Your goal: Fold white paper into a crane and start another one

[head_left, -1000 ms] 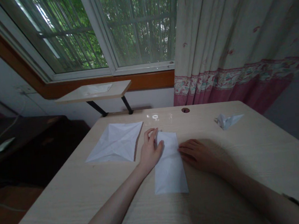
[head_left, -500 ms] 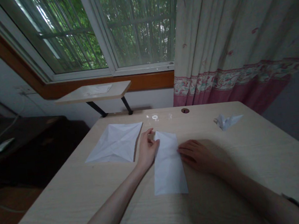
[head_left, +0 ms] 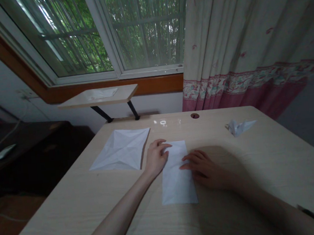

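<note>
White narrow rectangle of paper (head_left: 178,184) lies on the pale wood-grain desk (head_left: 79,204), between the person's hands. Left hand (head_left: 157,158): loosely curved, not clenched, fingertips over the rectangle's far left corner. Right hand (head_left: 204,169): slack, fingers a little spread, tips over the rectangle's right edge; whether they press, I can't tell. Left of the rectangle, past the left hand: a creased white square sheet of paper (head_left: 122,151). Right of and beyond the rectangle, well apart: a pointed, folded white paper piece (head_left: 239,127). Beyond it, leftward: a pale raised shelf on black legs (head_left: 125,94).
</note>
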Action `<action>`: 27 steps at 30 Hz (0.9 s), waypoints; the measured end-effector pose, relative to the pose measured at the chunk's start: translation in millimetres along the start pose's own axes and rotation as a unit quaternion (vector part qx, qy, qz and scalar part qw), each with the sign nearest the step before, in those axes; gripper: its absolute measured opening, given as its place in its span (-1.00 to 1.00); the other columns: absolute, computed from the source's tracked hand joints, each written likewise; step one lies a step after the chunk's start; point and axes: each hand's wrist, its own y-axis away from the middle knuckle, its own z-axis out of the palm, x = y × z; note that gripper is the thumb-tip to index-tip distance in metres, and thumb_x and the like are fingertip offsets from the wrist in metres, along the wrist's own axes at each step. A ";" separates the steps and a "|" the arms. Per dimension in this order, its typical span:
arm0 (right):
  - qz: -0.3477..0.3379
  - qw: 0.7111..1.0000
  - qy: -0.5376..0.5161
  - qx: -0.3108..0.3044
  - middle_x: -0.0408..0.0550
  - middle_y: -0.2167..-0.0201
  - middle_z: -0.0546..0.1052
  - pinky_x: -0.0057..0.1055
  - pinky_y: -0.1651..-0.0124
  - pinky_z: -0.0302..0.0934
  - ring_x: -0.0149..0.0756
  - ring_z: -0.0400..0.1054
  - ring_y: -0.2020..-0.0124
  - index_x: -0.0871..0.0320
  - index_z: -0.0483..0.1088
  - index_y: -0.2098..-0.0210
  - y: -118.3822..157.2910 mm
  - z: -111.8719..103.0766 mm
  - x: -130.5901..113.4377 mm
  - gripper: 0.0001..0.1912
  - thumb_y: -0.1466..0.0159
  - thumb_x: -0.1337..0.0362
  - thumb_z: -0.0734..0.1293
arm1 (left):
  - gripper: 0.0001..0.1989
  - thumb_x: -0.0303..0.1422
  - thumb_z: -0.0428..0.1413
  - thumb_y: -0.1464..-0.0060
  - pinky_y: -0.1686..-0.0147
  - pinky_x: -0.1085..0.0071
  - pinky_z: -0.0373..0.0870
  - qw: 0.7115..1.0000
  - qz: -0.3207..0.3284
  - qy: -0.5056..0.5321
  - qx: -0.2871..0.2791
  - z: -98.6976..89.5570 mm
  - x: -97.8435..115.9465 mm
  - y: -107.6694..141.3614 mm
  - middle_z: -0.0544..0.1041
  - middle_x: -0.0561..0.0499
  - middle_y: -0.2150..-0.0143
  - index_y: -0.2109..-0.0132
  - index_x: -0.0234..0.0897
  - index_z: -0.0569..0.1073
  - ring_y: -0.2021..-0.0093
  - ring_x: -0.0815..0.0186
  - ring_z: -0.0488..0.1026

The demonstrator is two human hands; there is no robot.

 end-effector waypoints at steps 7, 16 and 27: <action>0.009 1.000 -0.003 -0.012 -0.07 -0.23 0.33 0.00 -0.36 -0.10 -0.18 0.09 -0.28 -0.11 0.27 -0.25 1.1 0.0 2.0 -0.39 -0.27 0.47 0.18 | -0.62 -0.58 0.06 -0.10 -0.18 0.09 0.29 0.997 -0.003 -0.038 -0.068 1.6 1.0 0.3 0.54 0.00 -0.12 0.04 -0.12 0.60 -0.11 0.17 0.47; 0.012 1.000 0.018 0.003 -0.06 -0.28 0.27 0.10 -0.36 -0.15 -0.11 0.05 -0.31 -0.16 0.23 -0.28 2.2 3.4 2.6 -0.41 -0.30 0.40 0.22 | -0.69 -0.46 0.08 -0.22 -0.13 -0.01 0.16 0.990 0.019 -0.108 -0.091 -2.5 4.8 -0.4 0.55 0.01 -0.13 0.00 0.00 0.58 -0.10 0.13 0.45; -0.034 0.998 -0.015 -0.043 0.12 -0.30 0.27 0.16 -0.38 -0.28 0.03 0.06 -0.31 0.03 0.17 -0.33 -0.5 9.8 -19.7 -0.20 -0.22 -0.19 0.35 | -0.72 -0.43 0.12 -0.22 -0.13 0.01 0.13 0.991 0.021 -0.091 -0.093 -4.6 1.4 -2.1 0.55 0.04 -0.12 0.01 0.01 0.58 -0.09 0.15 0.43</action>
